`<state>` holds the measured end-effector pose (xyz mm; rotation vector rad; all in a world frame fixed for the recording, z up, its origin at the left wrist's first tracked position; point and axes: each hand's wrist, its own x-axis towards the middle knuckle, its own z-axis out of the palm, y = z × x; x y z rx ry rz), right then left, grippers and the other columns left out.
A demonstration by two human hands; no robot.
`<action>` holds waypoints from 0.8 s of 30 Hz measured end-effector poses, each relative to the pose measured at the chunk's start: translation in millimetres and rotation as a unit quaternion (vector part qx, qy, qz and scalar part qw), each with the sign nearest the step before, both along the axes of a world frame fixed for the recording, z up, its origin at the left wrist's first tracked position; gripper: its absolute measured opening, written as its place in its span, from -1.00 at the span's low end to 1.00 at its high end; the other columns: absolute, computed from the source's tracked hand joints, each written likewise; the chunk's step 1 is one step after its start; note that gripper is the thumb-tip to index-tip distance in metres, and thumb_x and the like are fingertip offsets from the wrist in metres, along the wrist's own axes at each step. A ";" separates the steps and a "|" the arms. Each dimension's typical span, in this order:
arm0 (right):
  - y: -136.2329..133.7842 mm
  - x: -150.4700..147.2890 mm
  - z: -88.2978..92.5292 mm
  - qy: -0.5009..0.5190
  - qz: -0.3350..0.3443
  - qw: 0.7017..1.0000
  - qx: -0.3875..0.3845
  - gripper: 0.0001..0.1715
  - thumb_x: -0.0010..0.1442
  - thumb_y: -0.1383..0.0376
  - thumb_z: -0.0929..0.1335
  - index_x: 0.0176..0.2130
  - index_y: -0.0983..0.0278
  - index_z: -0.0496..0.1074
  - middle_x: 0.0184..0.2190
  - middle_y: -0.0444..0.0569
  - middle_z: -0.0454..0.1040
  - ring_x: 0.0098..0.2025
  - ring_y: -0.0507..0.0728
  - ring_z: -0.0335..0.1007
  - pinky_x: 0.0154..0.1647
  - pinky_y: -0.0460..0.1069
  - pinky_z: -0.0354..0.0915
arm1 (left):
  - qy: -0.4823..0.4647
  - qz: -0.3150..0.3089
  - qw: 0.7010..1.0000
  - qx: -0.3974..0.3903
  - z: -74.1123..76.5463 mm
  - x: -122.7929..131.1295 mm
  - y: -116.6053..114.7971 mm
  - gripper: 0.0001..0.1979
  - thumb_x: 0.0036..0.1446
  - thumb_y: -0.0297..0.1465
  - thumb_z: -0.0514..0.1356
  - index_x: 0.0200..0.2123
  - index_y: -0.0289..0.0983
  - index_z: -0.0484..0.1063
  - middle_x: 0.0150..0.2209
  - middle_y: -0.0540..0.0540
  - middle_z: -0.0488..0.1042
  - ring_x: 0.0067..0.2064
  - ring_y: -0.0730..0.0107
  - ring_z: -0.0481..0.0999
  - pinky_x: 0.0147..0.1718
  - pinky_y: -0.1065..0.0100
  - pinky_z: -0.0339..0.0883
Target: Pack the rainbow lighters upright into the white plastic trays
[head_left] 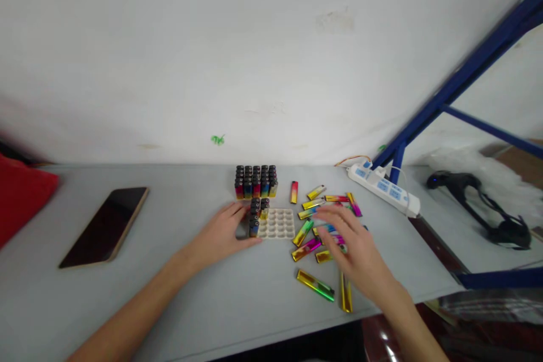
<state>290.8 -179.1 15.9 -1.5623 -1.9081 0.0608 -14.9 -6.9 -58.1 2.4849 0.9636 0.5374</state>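
A cream tray [280,224] with round-edged slots lies on the grey table; several dark-topped lighters [254,220] stand upright in its left part. My left hand [227,230] rests at the tray's left edge, fingers apart around that end, holding nothing visible. Behind the tray stands a block of upright lighters [256,182] in rows. On the right, my right hand [350,237] hovers over loose shiny lighters, fingers spread and slightly blurred, with nothing seen in them. A yellow-green lighter [315,285] lies nearer the table's front edge.
A dark phone or tablet [104,228] lies at the left, beside a red item [23,195]. To the right are a white power strip [384,189], a blue metal frame [449,87] and a black strapped device [481,209]. A white wall [263,56] rises behind.
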 end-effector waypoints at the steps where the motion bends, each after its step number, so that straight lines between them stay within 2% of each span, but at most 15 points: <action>1: -25.0 -5.9 -5.3 -0.005 0.000 1.000 -0.004 -0.63 0.63 0.21 0.33 0.31 0.08 0.54 0.33 0.13 0.53 0.38 0.31 0.51 0.42 0.25 0.49 | 0.001 -0.002 1.000 0.002 -0.2 0.0 -0.2 -0.34 0.17 0.08 0.51 0.16 -0.24 0.64 0.27 -0.35 0.65 0.33 -0.26 0.62 0.42 -0.14 0.47; 3: -70.9 -13.7 -26.2 -0.042 -0.024 0.999 -0.017 -0.52 0.60 0.20 0.37 0.42 0.05 0.46 0.47 0.12 0.42 0.51 0.36 0.38 0.44 0.27 0.47 | 0.005 -0.003 1.000 0.004 -0.7 0.1 -0.1 -0.35 0.17 0.07 0.50 0.15 -0.24 0.64 0.27 -0.35 0.65 0.34 -0.25 0.61 0.44 -0.14 0.45; 5: -104.1 -16.5 -53.9 -0.094 -0.049 0.994 -0.022 -0.41 0.60 0.18 0.36 0.51 0.06 0.38 0.58 0.13 0.30 0.58 0.43 0.26 0.45 0.34 0.45 | 0.007 -0.002 1.000 0.006 -1.5 -0.1 0.7 -0.35 0.18 0.07 0.50 0.16 -0.23 0.64 0.27 -0.33 0.65 0.33 -0.24 0.61 0.45 -0.13 0.44; 7: -120.7 -17.4 -78.1 -0.144 -0.067 0.987 -0.030 -0.30 0.61 0.14 0.33 0.61 0.06 0.26 0.64 0.12 0.21 0.64 0.49 0.16 0.49 0.42 0.38 | 0.008 -0.001 1.000 0.007 -2.4 -0.5 2.3 -0.34 0.19 0.10 0.48 0.17 -0.23 0.64 0.28 -0.33 0.65 0.34 -0.24 0.61 0.45 -0.13 0.43; 9: -122.8 -18.7 -91.4 -0.175 -0.080 0.980 -0.054 -0.24 0.62 0.14 0.31 0.67 0.02 0.14 0.68 0.10 0.14 0.67 0.50 0.09 0.54 0.49 0.31 | 0.012 0.001 1.000 0.006 -2.8 -0.8 4.1 -0.32 0.18 0.13 0.47 0.17 -0.22 0.64 0.29 -0.33 0.64 0.34 -0.26 0.61 0.45 -0.13 0.44; 12: -110.2 -21.2 -91.8 -0.174 -0.098 0.975 -0.096 -0.19 0.64 0.15 0.29 0.70 -0.05 0.01 0.70 0.10 0.06 0.70 0.48 0.03 0.56 0.55 0.25 | 0.016 0.008 1.000 0.002 -1.6 -0.9 6.0 -0.28 0.16 0.20 0.44 0.15 -0.23 0.65 0.29 -0.34 0.65 0.34 -0.30 0.62 0.43 -0.16 0.46; 14: -99.3 -21.7 -87.2 -0.156 -0.097 0.976 -0.116 -0.19 0.64 0.14 0.29 0.70 -0.09 0.01 0.71 0.12 0.04 0.71 0.48 0.00 0.57 0.59 0.22 | 0.017 0.007 1.000 -0.004 0.1 -0.7 6.2 -0.25 0.17 0.21 0.42 0.16 -0.26 0.64 0.29 -0.38 0.65 0.34 -0.31 0.62 0.43 -0.18 0.46; 16: -89.9 -21.1 -84.8 -0.134 -0.094 0.979 -0.121 -0.24 0.63 0.12 0.31 0.67 -0.10 0.12 0.71 0.13 0.03 0.71 0.51 -0.02 0.56 0.63 0.20 | 0.013 0.006 1.000 -0.009 1.8 -0.2 5.6 -0.25 0.17 0.19 0.43 0.17 -0.27 0.63 0.29 -0.39 0.64 0.34 -0.32 0.62 0.44 -0.19 0.44; 19: -79.6 -20.0 -87.8 -0.099 -0.108 0.985 -0.088 -0.45 0.59 0.13 0.36 0.47 -0.02 0.47 0.68 0.17 0.10 0.69 0.59 0.00 0.55 0.69 0.17 | 0.003 0.012 1.000 -0.009 3.8 1.0 4.2 -0.29 0.15 0.15 0.45 0.15 -0.26 0.64 0.28 -0.38 0.65 0.32 -0.32 0.63 0.43 -0.20 0.46; 21: -75.1 -19.9 -90.6 -0.068 -0.105 0.991 -0.049 -0.63 0.57 0.18 0.39 0.27 0.05 0.63 0.60 0.21 0.25 0.65 0.58 0.13 0.56 0.70 0.15 | 0.006 0.012 1.000 -0.010 5.0 1.7 3.5 -0.32 0.15 0.13 0.46 0.12 -0.26 0.65 0.27 -0.38 0.65 0.31 -0.32 0.63 0.42 -0.20 0.46; 24: -70.5 -20.1 -89.8 0.013 -0.077 0.997 -0.016 -0.78 0.55 0.19 0.42 0.08 0.08 0.67 0.44 0.21 0.46 0.54 0.50 0.33 0.58 0.64 0.15 | 0.016 0.004 1.000 -0.012 7.1 2.1 2.6 -0.34 0.16 0.10 0.47 0.11 -0.26 0.65 0.28 -0.39 0.65 0.34 -0.31 0.61 0.44 -0.17 0.44</action>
